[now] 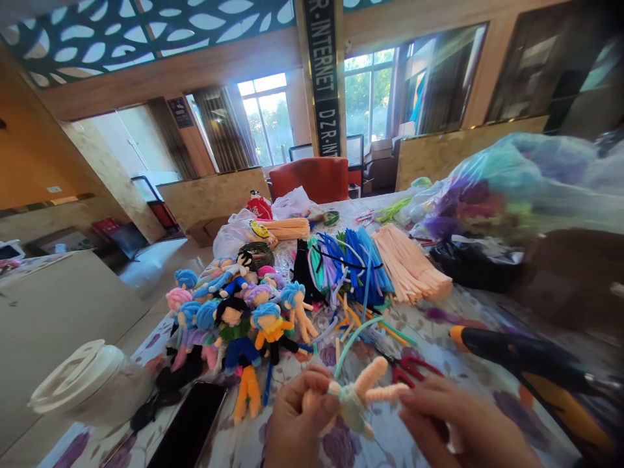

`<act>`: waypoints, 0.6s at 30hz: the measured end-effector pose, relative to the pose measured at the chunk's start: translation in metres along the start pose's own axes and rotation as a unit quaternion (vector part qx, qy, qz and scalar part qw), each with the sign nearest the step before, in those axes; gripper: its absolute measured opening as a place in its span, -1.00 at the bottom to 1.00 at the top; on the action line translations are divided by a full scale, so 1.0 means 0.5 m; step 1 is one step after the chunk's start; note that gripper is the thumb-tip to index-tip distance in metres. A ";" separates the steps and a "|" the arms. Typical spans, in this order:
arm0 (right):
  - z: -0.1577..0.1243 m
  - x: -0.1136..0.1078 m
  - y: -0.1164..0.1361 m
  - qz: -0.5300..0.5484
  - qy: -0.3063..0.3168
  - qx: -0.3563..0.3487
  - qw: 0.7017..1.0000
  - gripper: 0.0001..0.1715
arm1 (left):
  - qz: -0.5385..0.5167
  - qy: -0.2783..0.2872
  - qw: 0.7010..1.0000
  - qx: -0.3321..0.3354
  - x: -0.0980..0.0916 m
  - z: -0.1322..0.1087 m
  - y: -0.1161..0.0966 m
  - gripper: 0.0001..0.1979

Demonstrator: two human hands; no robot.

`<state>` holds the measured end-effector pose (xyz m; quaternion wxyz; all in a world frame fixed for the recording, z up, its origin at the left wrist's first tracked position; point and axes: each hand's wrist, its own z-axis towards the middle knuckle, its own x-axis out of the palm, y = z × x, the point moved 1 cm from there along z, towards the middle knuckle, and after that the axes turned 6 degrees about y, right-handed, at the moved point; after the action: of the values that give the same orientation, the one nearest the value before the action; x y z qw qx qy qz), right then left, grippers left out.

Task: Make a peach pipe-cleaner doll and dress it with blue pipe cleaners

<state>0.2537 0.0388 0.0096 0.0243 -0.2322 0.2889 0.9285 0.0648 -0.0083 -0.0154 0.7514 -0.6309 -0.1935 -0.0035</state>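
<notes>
My left hand (305, 413) is closed around a small doll of fuzzy pipe cleaners (351, 402), tilted on its side, with a pale green body and peach limbs. A long mint green pipe cleaner (355, 339) curves up from the doll near my left fingertips. My right hand (451, 413) has its fingertips at the end of one peach limb, apparently pinching it. Just behind lie red-handled scissors (414, 370), partly hidden by my right hand. Finished dolls (238, 318) with blue, pink, purple and black hair are heaped to the left.
Bundles of blue pipe cleaners (373, 270) and peach pipe cleaners (414, 266) lie mid-table. A glue gun (502, 348) is at right. A phone (188, 426) and a white lidded container (92, 383) are at left. Large plastic bags (526, 175) fill the back right.
</notes>
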 end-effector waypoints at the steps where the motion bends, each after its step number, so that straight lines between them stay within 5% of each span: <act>1: 0.003 -0.007 -0.001 0.020 -0.029 0.010 0.999 -0.70 | -0.053 -0.008 0.997 -0.052 0.001 0.000 0.006 -0.76; 4: 0.011 -0.009 -0.003 0.050 -0.077 0.030 0.995 -0.78 | -0.149 -0.001 0.977 -0.152 0.006 -0.003 0.021 -0.70; 8: 0.017 0.019 0.000 0.111 0.001 0.104 0.988 -0.72 | -0.185 0.021 0.962 -0.200 0.015 -0.006 0.030 -0.69; 12: 0.023 0.036 0.000 0.192 0.078 0.235 0.950 -0.70 | -0.154 0.032 0.970 -0.186 0.021 -0.007 0.030 -0.70; 16: 0.037 0.032 -0.004 0.163 0.137 0.220 0.952 -0.95 | -0.078 0.041 0.986 -0.140 0.023 -0.007 0.021 -0.71; 18: 0.040 0.029 -0.007 0.150 0.167 0.198 0.954 -0.91 | -0.037 0.058 0.988 -0.135 0.022 -0.008 0.015 -0.73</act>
<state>0.2331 0.0514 0.0161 -0.1181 -0.3286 0.4984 0.7935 0.0778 -0.0078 -0.0197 0.6685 -0.7177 -0.1707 -0.0945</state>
